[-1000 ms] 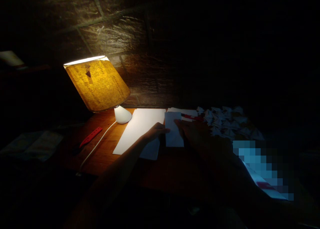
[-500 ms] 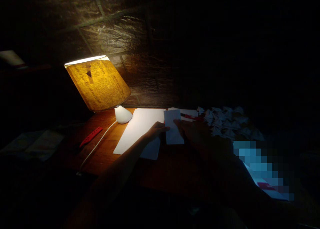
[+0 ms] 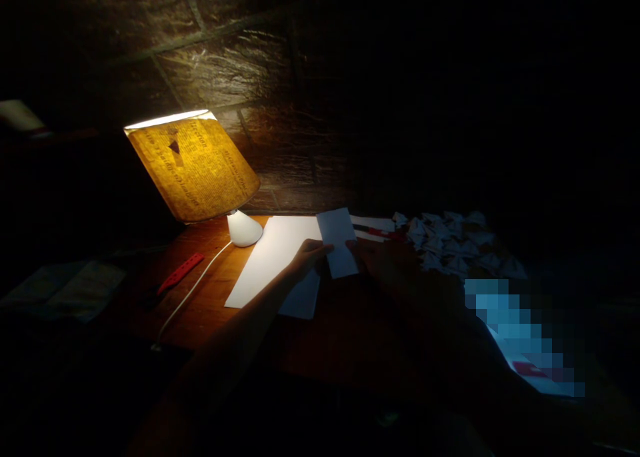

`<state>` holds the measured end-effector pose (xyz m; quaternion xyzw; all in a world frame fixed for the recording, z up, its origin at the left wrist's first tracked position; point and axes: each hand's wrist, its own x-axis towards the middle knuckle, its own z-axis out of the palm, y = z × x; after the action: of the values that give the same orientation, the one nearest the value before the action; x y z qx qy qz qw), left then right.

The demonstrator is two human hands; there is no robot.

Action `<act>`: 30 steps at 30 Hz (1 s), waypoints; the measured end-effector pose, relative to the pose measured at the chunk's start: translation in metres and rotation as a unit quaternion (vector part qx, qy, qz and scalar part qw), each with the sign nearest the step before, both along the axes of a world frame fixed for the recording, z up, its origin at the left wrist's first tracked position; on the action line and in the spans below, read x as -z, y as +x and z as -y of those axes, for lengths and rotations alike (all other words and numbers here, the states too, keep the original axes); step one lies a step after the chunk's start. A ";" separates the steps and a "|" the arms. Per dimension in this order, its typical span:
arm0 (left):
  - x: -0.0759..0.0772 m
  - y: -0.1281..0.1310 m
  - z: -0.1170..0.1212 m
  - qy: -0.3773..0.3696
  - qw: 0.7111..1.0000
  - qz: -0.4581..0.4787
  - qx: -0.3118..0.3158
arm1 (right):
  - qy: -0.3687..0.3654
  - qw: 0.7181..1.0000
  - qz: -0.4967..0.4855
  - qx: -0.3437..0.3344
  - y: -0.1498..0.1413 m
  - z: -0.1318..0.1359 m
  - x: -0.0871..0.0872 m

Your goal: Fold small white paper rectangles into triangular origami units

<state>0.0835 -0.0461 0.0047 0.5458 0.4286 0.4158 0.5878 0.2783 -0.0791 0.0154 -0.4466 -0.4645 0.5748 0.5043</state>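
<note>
A white, oblong piece of paper (image 3: 338,234) is held up between my two hands, tilted with its top leaning left. My left hand (image 3: 309,254) pinches its left edge, the thumb lying over the front. On the opposite edge my right hand (image 3: 363,254) grips the paper, mostly lost in shadow. Larger white sheets (image 3: 270,257) lie on the wooden table just behind and left of my left hand. Beyond the held paper, a red and black tool (image 3: 375,231), too dark to name, rests on more white paper.
A lit lamp (image 3: 245,229) with a printed shade stands at the left back, its white cord (image 3: 187,294) running to the front edge. Near it lies a red-handled cutter-like tool (image 3: 183,272). Several folded paper pieces (image 3: 445,240) sit at right, beside a bright, pixelated screen (image 3: 520,337).
The held paper has risen slightly and turned, its top swinging left. Both hands still grip its sides. The view has shifted a little.
</note>
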 end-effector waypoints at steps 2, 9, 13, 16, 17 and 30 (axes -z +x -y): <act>0.002 0.000 -0.001 0.004 1.000 0.009 -0.014 | -0.002 1.000 -0.004 -0.005 0.000 -0.001 0.002; 0.002 0.002 0.001 0.004 0.998 0.048 -0.028 | -0.013 0.999 -0.026 -0.044 0.001 0.005 -0.005; -0.005 0.003 0.003 0.004 0.997 0.066 -0.024 | -0.009 1.000 -0.004 -0.030 0.002 0.008 -0.008; -0.008 0.004 0.003 0.013 0.996 0.075 -0.045 | 0.001 1.000 0.014 -0.024 0.002 0.007 -0.007; -0.008 0.004 0.002 0.013 0.996 0.077 -0.052 | 0.003 1.000 0.017 -0.023 0.002 0.007 -0.006; -0.004 -0.002 -0.001 0.010 0.992 0.090 -0.088 | -0.016 0.999 -0.002 -0.031 0.000 0.010 -0.011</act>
<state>0.0819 -0.0449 0.0082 0.4722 0.4160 0.5177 0.5797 0.2786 -0.0889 0.0266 -0.4385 -0.4678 0.5984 0.4803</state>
